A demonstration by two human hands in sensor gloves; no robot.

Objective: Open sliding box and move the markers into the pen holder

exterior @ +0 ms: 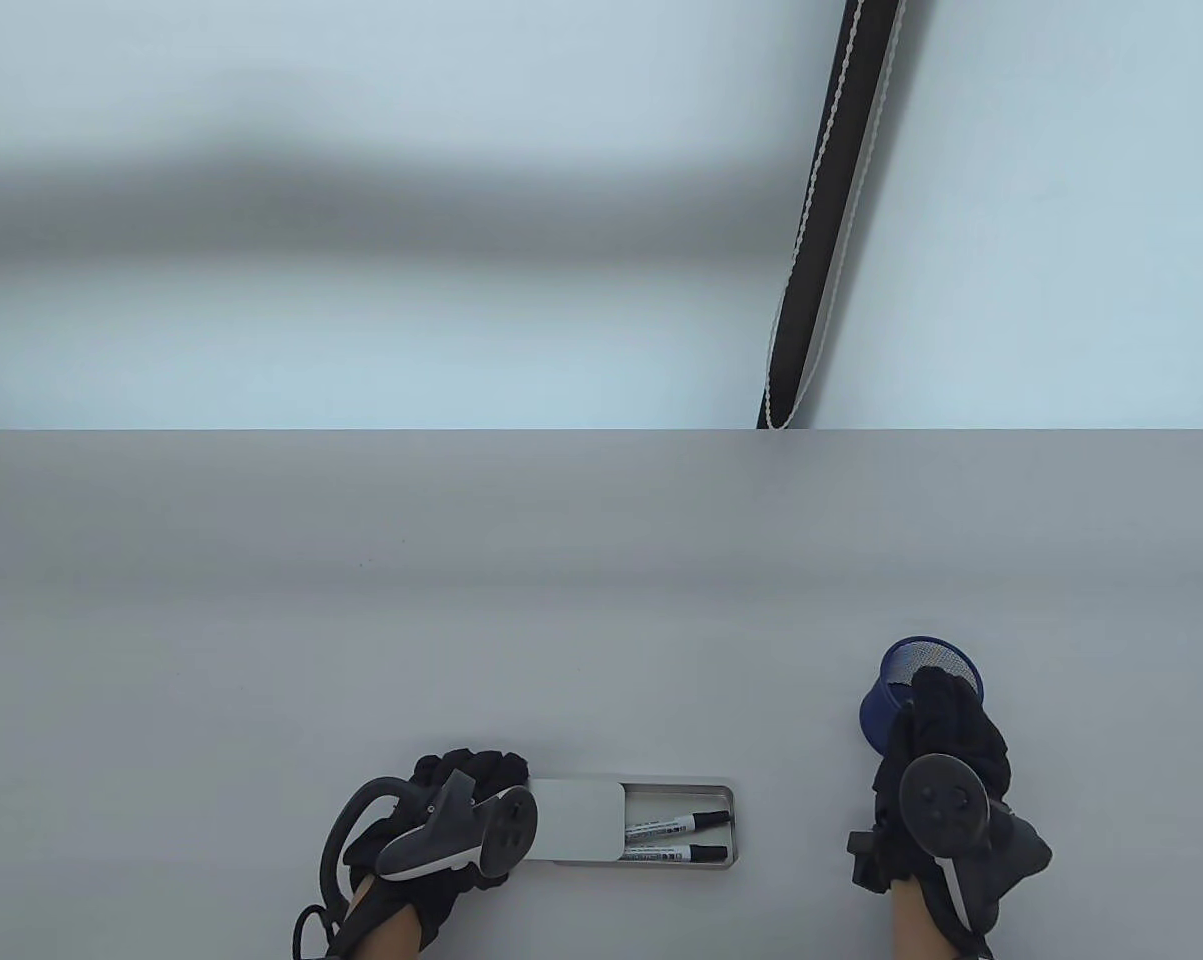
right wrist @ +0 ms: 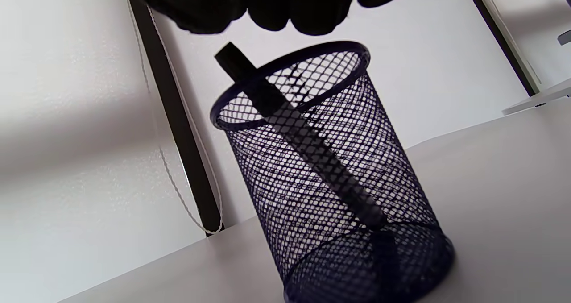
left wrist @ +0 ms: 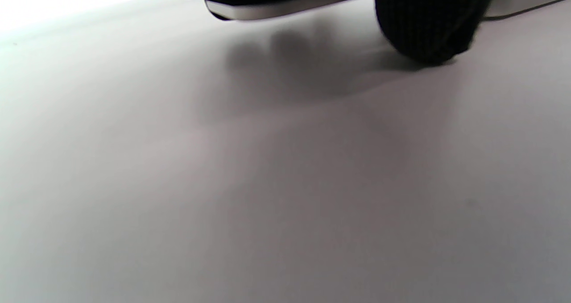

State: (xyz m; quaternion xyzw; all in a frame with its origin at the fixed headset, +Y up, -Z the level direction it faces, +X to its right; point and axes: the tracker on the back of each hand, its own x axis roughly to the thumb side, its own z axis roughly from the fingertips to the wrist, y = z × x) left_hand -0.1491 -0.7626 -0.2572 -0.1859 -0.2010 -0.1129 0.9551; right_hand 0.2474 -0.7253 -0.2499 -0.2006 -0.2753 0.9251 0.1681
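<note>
With the lid (exterior: 576, 818) slid left and the tray half exposed, sliding box (exterior: 633, 822) counts as open — sits at the near table edge, between the two hands. Two markers (exterior: 677, 839) left inside, lying side by side, black caps toward the right end. One marker (right wrist: 298, 138) already in the pen holder (right wrist: 332, 178), leaning diagonally, cap poking above the rim on the left in the right wrist view. So roughly one moved, two to go, judging from what lies where.

Left hand (exterior: 441, 825) at the box's left end, fingers curled over the far-left corner of the lid; left wrist view shows a gloved fingertip (left wrist: 426, 24) down on the table (exterior: 601, 600) beside the box edge — looks like holding the box steady. Right hand (exterior: 946, 745) directly above the blue mesh holder, well apart from the box; fingers hang down bunched over the rim, not touching the marker in the right wrist view — seems empty, just past release, though the exact finger state is hard to tell.

Writing: white label bands with dark print on both markers in the box — too small to read. No brand visible on holder or box.
</note>
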